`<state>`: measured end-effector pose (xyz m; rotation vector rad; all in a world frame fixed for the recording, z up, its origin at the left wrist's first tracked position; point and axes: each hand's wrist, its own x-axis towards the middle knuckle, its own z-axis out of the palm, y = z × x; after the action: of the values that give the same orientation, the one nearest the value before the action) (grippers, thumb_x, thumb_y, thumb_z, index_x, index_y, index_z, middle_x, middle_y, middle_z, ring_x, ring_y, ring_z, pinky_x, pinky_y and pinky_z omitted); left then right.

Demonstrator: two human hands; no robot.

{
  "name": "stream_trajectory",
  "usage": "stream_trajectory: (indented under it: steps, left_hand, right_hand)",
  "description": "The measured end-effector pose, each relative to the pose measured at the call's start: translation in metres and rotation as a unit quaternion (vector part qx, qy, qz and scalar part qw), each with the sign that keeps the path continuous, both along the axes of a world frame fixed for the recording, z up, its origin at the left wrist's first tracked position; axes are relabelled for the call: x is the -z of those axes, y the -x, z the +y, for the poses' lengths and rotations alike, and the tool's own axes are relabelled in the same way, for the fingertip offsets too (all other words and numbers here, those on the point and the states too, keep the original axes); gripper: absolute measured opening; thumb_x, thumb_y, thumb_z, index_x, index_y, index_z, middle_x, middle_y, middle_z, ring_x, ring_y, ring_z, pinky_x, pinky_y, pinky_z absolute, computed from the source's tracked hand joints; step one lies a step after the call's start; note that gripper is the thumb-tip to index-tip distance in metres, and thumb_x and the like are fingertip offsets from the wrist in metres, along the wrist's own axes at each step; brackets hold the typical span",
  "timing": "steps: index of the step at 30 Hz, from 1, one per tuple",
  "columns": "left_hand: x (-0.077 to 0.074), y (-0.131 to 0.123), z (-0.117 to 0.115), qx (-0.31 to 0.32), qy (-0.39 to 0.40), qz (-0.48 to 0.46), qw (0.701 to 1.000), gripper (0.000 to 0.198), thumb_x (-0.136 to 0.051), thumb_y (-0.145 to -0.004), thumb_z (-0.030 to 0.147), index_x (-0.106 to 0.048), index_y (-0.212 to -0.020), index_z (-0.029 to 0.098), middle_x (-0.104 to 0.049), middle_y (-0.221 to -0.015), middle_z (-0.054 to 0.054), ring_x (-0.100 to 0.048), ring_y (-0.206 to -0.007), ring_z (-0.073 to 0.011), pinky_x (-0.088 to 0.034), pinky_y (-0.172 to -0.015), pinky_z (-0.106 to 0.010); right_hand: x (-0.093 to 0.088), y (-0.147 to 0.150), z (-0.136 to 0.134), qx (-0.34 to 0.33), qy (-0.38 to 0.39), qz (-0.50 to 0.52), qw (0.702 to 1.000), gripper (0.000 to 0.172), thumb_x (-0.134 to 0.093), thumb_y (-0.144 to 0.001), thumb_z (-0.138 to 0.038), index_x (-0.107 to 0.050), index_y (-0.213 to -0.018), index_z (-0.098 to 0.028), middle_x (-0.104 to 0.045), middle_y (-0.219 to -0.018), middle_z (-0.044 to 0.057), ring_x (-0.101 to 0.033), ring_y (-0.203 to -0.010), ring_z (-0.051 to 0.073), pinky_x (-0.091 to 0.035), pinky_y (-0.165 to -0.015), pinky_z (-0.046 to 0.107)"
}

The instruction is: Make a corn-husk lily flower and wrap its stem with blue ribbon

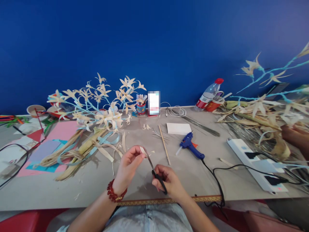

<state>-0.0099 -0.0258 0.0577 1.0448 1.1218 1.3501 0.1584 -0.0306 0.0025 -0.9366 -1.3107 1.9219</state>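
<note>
My left hand [131, 166] pinches a small pale piece of corn husk [143, 150] above the middle of the table. In my right hand [169, 181] is a pair of black-handled scissors [158, 178]. Their blades point up and left and reach the husk piece at my left fingertips; I cannot tell whether they are cutting it. Beyond my hands lie a thin wooden stick [164, 145] and a few husk scraps [146, 126]. A blue hot glue gun [191, 145] rests to the right, beside a white card [179, 128].
Husk flowers on blue stems [98, 100] and dried husks [79, 154] fill the left. At right are a white power strip [253, 164], a tilted bottle [208, 96], more husks [256, 119] and another person's hand [295, 138]. The glue gun's cord [217, 180] hangs over the front edge.
</note>
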Motion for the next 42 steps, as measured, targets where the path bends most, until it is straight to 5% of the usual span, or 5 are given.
stream_trajectory:
  steps: [22,42]
  left_hand:
    - [-0.010,0.013,-0.001,0.105,-0.011,0.107,0.989,0.013,-0.059,-0.084,0.025,-0.056,-0.075,0.017,-0.058,-0.084,-0.004,-0.046,-0.071,-0.0138,-0.036,-0.064,-0.024]
    - [-0.014,0.014,0.001,0.116,-0.016,0.147,0.982,0.016,-0.056,-0.085,0.024,-0.051,-0.072,0.017,-0.057,-0.082,-0.004,-0.047,-0.072,-0.0142,-0.036,-0.065,-0.026]
  right_hand:
    - [-0.006,-0.009,0.003,-0.043,0.017,0.008,0.999,0.056,-0.075,-0.058,-0.065,-0.043,-0.067,-0.020,-0.047,-0.052,-0.007,-0.040,-0.043,0.007,-0.026,-0.043,0.020]
    - [-0.002,-0.009,0.004,-0.035,0.000,-0.013,0.999,0.055,-0.076,-0.059,-0.062,-0.042,-0.063,-0.020,-0.041,-0.047,-0.008,-0.038,-0.039,0.006,-0.023,-0.038,0.018]
